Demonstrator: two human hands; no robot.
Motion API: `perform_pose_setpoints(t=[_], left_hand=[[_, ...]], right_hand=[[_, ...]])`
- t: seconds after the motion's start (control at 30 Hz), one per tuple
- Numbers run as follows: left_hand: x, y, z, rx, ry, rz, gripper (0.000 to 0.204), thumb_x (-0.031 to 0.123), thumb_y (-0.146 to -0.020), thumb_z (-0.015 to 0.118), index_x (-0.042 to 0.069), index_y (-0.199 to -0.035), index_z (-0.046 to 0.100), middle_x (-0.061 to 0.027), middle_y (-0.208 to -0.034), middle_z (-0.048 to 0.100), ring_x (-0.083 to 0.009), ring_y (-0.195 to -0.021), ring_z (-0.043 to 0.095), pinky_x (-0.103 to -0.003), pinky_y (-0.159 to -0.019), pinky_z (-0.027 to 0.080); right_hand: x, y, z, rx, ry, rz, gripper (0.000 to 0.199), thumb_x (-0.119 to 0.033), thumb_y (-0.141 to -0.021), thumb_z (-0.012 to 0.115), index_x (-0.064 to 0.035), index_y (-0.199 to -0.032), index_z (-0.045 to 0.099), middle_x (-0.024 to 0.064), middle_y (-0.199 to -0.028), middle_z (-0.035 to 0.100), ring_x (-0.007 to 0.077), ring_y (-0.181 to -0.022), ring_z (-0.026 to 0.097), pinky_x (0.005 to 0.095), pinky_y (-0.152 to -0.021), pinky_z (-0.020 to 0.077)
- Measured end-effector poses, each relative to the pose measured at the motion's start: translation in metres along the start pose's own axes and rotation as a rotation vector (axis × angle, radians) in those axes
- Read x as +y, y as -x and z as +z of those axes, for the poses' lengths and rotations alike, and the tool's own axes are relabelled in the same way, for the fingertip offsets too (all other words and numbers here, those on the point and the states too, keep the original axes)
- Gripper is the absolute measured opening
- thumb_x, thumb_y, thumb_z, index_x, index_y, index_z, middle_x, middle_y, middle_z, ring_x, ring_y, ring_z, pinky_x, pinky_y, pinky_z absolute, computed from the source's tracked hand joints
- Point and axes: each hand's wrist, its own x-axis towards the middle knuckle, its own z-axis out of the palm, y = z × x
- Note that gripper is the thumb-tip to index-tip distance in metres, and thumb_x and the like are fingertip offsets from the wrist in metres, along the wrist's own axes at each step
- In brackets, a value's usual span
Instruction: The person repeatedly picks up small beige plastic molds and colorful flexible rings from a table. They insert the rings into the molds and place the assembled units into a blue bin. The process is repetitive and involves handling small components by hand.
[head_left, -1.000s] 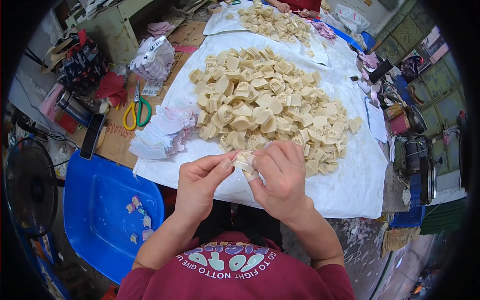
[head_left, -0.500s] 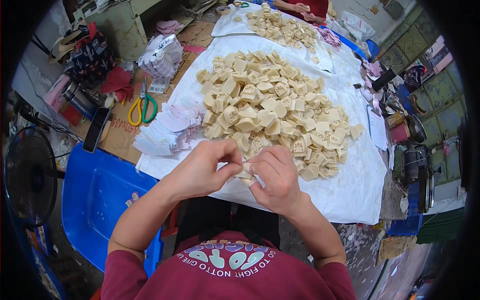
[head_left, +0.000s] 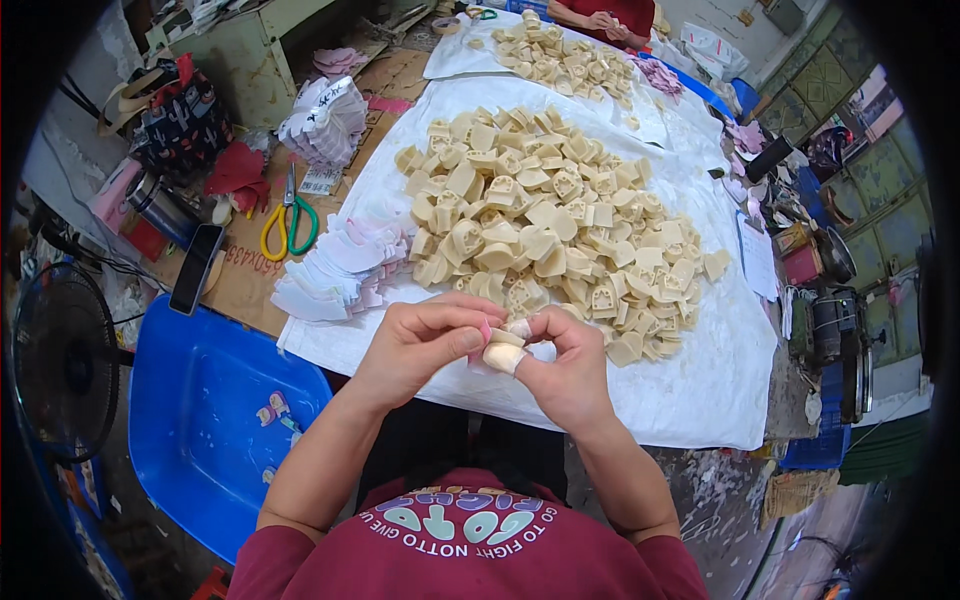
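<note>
Near the front edge of the white-covered table, my two hands meet over one small beige shoe heel [head_left: 507, 338]. My left hand [head_left: 415, 352] pinches a thin pink cut piece [head_left: 474, 350] against the heel's left side. My right hand [head_left: 572, 372] grips the heel between thumb and forefinger; their tips have pale wrappings. The fingers partly hide both pieces. Just beyond lies a big heap of beige shoe heels [head_left: 548, 225], some showing ribbed hollow undersides. Overlapping white and pink cut pieces [head_left: 340, 265] lie fanned out left of the heap.
Scissors [head_left: 290, 215] with yellow and green handles and a phone [head_left: 197, 268] lie at left. Below them is a blue tub [head_left: 185, 400] holding a few small pieces, beside a black fan [head_left: 65, 360]. Across the table, a person's hands [head_left: 605, 25] work behind another heap [head_left: 560, 65].
My hands have parted slightly and the right has turned, exposing the heel and pink piece between them. The view has shifted slightly, showing more of the tub.
</note>
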Motion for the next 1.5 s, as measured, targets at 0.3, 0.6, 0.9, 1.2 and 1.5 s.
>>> perform_pose_setpoints(t=[0.3, 0.6, 0.9, 1.2, 1.5], left_hand=[[0.013, -0.006, 0.006, -0.008, -0.439, 0.108, 0.006, 0.003, -0.085, 0.062, -0.002, -0.085, 0.064, -0.0122, -0.090, 0.065, -0.0233, -0.094, 0.062, -0.037, -0.086, 0.048], [0.007, 0.020, 0.020, 0.035, 0.047, 0.095, 0.010, -0.005, -0.086, 0.061, 0.001, -0.093, 0.060, -0.0091, -0.116, 0.049, -0.0142, -0.088, 0.060, -0.029, -0.081, 0.049], [0.013, 0.028, 0.022, 0.059, -0.240, 0.484, 0.026, -0.010, -0.075, 0.068, 0.004, -0.097, 0.062, -0.0186, -0.124, 0.051, -0.0233, -0.100, 0.065, -0.033, -0.084, 0.052], [0.021, 0.023, 0.021, 0.061, -0.697, 0.671, 0.034, -0.011, -0.065, 0.069, 0.003, -0.095, 0.064, -0.0168, -0.099, 0.066, -0.0294, -0.081, 0.067, -0.035, -0.068, 0.056], [0.009, 0.019, 0.029, 0.176, -0.746, 0.605, 0.032, -0.013, -0.068, 0.068, 0.003, -0.095, 0.062, -0.0169, -0.095, 0.066, -0.0281, -0.081, 0.067, -0.033, -0.067, 0.054]], right_hand=[[0.004, -0.002, -0.006, -0.040, 0.368, -0.153, 0.025, -0.017, -0.070, 0.080, -0.0022, -0.075, 0.061, 0.0080, -0.073, 0.061, 0.0178, -0.068, 0.057, 0.0315, -0.062, 0.0450], [-0.009, -0.007, -0.017, -0.146, 0.448, -0.403, 0.029, -0.020, -0.067, 0.082, -0.0026, -0.084, 0.065, 0.0112, -0.085, 0.066, 0.0237, -0.083, 0.060, 0.0358, -0.074, 0.0456], [0.007, 0.019, -0.011, -0.067, -0.493, -0.033, 0.069, -0.016, -0.082, 0.074, 0.0019, -0.140, 0.040, 0.0126, -0.139, 0.050, 0.0211, -0.124, 0.050, 0.0366, -0.100, 0.0429], [0.004, 0.032, -0.010, -0.116, -0.743, 0.059, 0.022, 0.001, -0.091, 0.054, 0.0077, -0.110, 0.064, 0.0215, -0.116, 0.065, 0.0229, -0.106, 0.063, 0.0332, -0.095, 0.0471], [-0.001, 0.027, 0.001, 0.025, 0.111, -0.359, 0.023, 0.000, -0.085, 0.060, 0.0074, -0.106, 0.065, 0.0221, -0.113, 0.066, 0.0247, -0.101, 0.066, 0.0336, -0.088, 0.0519]])
